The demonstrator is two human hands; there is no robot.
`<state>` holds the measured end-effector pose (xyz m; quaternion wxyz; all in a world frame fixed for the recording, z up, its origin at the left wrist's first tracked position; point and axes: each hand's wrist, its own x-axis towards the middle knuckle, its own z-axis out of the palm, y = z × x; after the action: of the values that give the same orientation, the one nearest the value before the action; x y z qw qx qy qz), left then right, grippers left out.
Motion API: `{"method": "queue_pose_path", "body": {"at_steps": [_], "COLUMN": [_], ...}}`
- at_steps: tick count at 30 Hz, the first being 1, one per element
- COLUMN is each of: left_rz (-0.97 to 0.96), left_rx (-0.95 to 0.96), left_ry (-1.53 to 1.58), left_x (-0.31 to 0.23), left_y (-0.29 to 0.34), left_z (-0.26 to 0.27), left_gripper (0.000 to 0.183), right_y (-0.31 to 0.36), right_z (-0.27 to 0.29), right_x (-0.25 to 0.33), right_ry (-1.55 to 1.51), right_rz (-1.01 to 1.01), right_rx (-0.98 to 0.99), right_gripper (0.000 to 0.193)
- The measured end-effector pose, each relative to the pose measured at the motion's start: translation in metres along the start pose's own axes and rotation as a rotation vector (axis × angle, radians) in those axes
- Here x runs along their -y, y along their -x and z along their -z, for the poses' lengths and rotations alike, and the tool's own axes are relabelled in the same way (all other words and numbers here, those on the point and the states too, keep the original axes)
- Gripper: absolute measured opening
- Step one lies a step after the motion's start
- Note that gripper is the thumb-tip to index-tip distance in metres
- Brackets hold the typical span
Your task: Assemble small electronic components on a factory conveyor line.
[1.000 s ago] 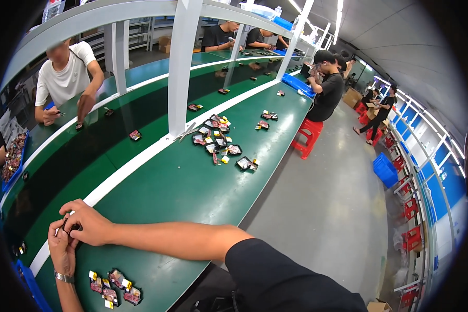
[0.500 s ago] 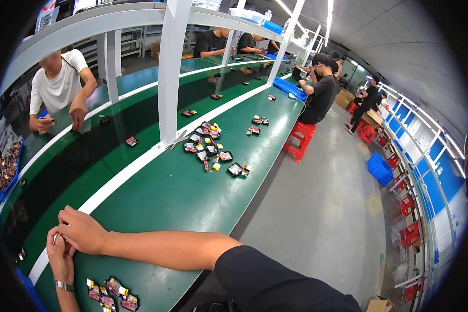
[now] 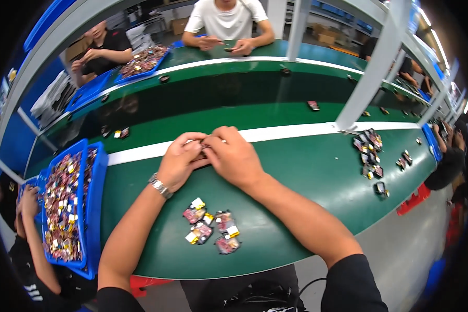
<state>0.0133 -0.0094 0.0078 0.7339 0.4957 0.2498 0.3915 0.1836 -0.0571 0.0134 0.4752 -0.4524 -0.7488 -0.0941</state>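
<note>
My left hand (image 3: 178,162), with a metal-band watch (image 3: 160,185) on its wrist, meets my right hand (image 3: 233,157) over the green work surface near the white strip. Fingers of both hands are closed together on a small dark part (image 3: 205,147), mostly hidden by them; its kind I cannot make out. Just nearer than the hands lies a small group of parts (image 3: 198,230), black-edged with dark red, white and yellow areas. More such parts (image 3: 368,151) are piled to the right by a grey post.
Blue trays (image 3: 92,208) heaped with similar parts stand at the left, beside another person's hand (image 3: 30,200). Beyond the white strip (image 3: 140,153), a dark green belt (image 3: 234,96) carries scattered parts. A person in white (image 3: 229,21) works opposite. A grey post (image 3: 372,67) rises at the right.
The view has swung left, bringing the blue trays and both forearms into sight. My hands are still together, now near the picture's middle. The nearby group of parts still lies on the surface.
</note>
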Motion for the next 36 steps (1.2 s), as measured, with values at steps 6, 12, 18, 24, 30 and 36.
{"method": "queue_pose_path", "body": {"at_steps": [6, 12, 18, 24, 30, 36], "left_rz": [-0.009, -0.039, -0.161, -0.164, -0.176, -0.446], "left_rx": [-0.006, -0.017, -0.153, -0.161, -0.254, -0.575], "left_ry": [-0.007, -0.101, -0.272, -0.326, -0.342, -0.864], "left_x": [-0.004, -0.003, 0.007, 0.007, 0.001, -0.020], "left_y": [0.003, 0.000, -0.005, -0.002, -0.005, -0.017], "left_z": [0.004, -0.006, -0.005, 0.000, 0.004, 0.049], "left_gripper": [0.023, 0.022, 0.015, 0.011, 0.014, 0.024], "right_y": [-0.003, -0.002, -0.007, -0.013, -0.034, -0.047], "right_z": [-0.010, -0.008, -0.001, -0.012, -0.031, -0.040], "right_x": [0.002, 0.000, -0.003, -0.007, -0.028, -0.085], "right_ry": [-0.019, 0.022, -0.423, -0.546, -0.622, -0.690], "right_rz": [-0.018, -0.030, -0.326, -0.439, -0.488, -0.785], "right_rx": [-0.015, -0.025, 0.047, 0.157, 0.292, 0.167], "right_gripper": [0.017, 0.018, 0.021, 0.015, 0.017, 0.018]}}
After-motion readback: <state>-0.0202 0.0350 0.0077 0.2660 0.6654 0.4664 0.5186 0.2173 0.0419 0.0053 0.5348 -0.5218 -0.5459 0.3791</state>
